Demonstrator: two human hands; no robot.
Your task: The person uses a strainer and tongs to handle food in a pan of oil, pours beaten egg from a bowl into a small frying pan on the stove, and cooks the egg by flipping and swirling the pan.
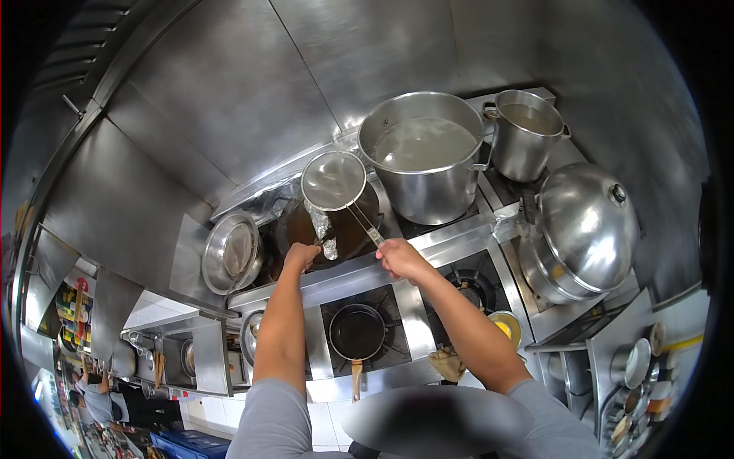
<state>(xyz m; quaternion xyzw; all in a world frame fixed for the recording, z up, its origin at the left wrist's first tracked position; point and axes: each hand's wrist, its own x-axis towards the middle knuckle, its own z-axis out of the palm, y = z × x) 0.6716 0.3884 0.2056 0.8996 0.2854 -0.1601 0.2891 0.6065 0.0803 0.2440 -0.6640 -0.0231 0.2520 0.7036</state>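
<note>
My right hand (pixel 399 258) is closed around the handle of a round fine-mesh strainer (pixel 334 180). The strainer's bowl is held over the back edge of a wide wok (pixel 358 222) with dark brown contents. My left hand (pixel 303 255) is closed at the wok's near left side. A short dark piece extends from its fingers toward crumpled foil (pixel 319 222), but what it grips cannot be made out. The foil lies below the strainer and partly covers the wok's contents.
A large stockpot (pixel 428 187) of cloudy liquid stands right of the wok, with a smaller pot (pixel 524 145) beyond. A domed steamer (pixel 585 229) sits far right. Left is a steel bowl (pixel 218 268); in front, a frying pan (pixel 357 333). Another person (pixel 99 402) stands lower left.
</note>
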